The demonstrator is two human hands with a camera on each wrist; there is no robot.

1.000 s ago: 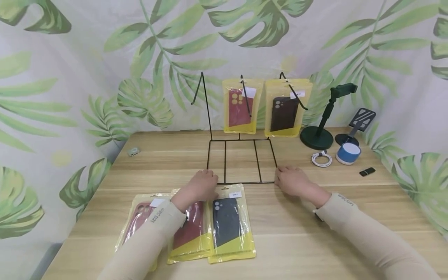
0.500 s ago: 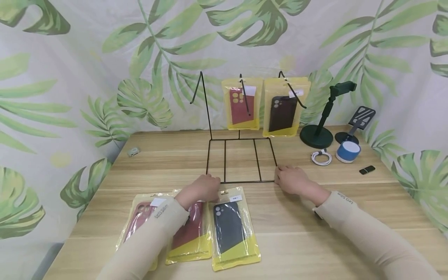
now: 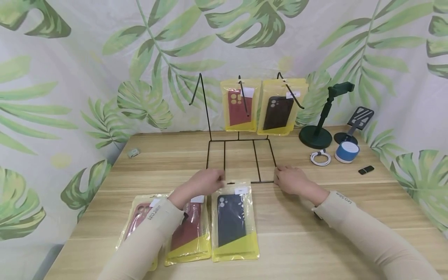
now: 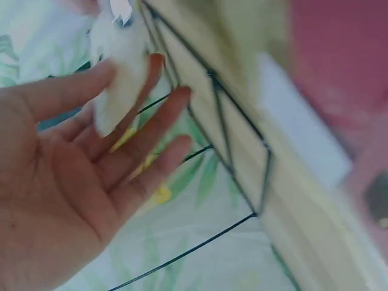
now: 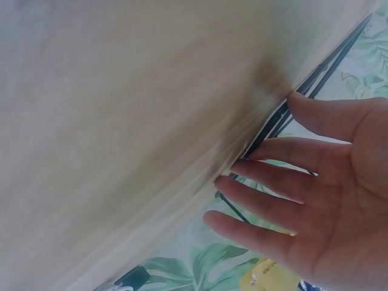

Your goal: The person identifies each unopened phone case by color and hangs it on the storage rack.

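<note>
My left hand (image 3: 206,182) pinches the top corner of a clear-and-yellow pouch with a dark phone case (image 3: 231,219); its pale top shows between thumb and fingers in the left wrist view. The pouch's top edge overlaps the front of a black wire display rack (image 3: 257,161). My right hand (image 3: 292,179) is at the rack's front right corner, fingers fairly straight, thumb and fingertips touching the base wire. Under my left forearm lie a pouch with a dark red case (image 3: 187,233) and a pouch with a pinkish-red case (image 3: 134,214), both partly covered.
On the rack's middle hook hangs a red case pouch (image 3: 239,111); dark case pouches (image 3: 278,112) hang on its right hook. At right stand a green phone holder (image 3: 316,136), a black stand (image 3: 360,118) and a blue speaker (image 3: 347,152), near a white cable (image 3: 320,158).
My left hand has brought the dark case pouch forward toward the rack and straightened it after a brief tilt. The right hand stays at the rack corner. Hanging pouches have swung slightly.
</note>
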